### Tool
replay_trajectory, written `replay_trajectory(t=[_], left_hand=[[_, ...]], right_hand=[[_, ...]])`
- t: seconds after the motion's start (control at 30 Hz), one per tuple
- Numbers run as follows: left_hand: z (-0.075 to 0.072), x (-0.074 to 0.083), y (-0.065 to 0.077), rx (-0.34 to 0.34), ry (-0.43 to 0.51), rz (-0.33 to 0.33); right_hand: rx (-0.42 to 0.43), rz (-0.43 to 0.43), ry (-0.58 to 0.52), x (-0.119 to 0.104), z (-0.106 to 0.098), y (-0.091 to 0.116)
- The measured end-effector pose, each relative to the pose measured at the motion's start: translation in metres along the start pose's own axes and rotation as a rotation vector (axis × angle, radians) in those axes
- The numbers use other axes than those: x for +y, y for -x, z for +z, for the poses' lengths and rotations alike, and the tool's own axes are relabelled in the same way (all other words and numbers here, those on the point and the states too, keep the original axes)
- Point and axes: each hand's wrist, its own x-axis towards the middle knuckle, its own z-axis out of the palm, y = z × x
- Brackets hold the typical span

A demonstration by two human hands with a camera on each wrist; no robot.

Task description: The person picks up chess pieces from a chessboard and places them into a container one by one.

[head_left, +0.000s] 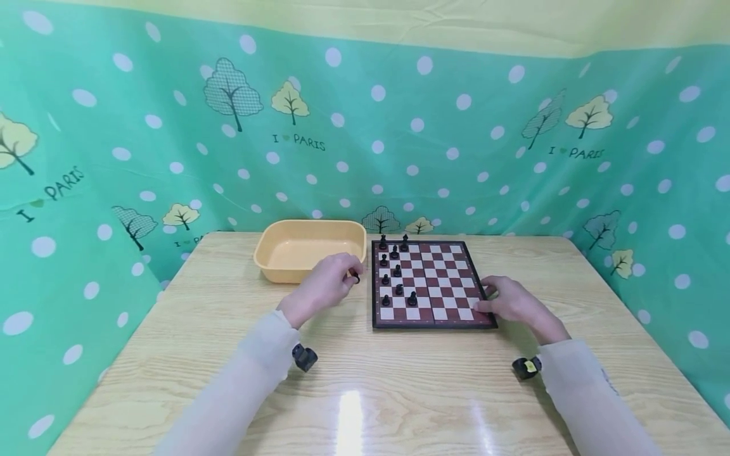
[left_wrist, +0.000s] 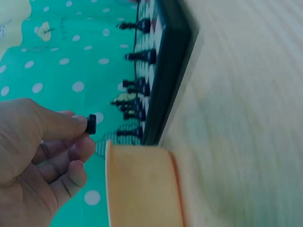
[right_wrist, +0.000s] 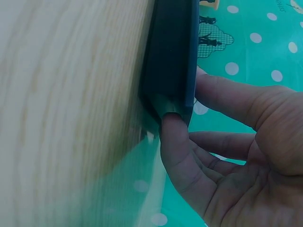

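My left hand point(head_left: 329, 282) pinches a small black chess piece point(left_wrist: 92, 124) between thumb and fingertips, mostly hidden by them. It is held in the air between the tan plastic basin point(head_left: 283, 276) and the chessboard point(head_left: 448, 292). The board lies flat, with red-brown and white squares and a dark frame. Several black chess pieces point(head_left: 412, 299) stand on its left half. At the board's right edge, my right hand point(head_left: 511, 300) grips the frame. In the right wrist view its thumb lies over the top and a finger presses the board's dark side point(right_wrist: 168, 52).
The basin stands at the back, left of the board. A light wooden table point(head_left: 399, 386) carries everything. Behind and at both sides hangs a green dotted cloth point(head_left: 450, 126) with printed trees. A small black wrist camera point(head_left: 304, 357) is on the left wrist, another point(head_left: 525, 368) on the right.
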Motion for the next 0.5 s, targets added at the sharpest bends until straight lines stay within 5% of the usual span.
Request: replay_trajectory(t=[0.5], left_hand=[[-0.022,-0.027,-0.022,-0.010,-0.040,-0.063]], right_hand=[[-0.004,0.014,0.004,0.001,0.000,0.000]])
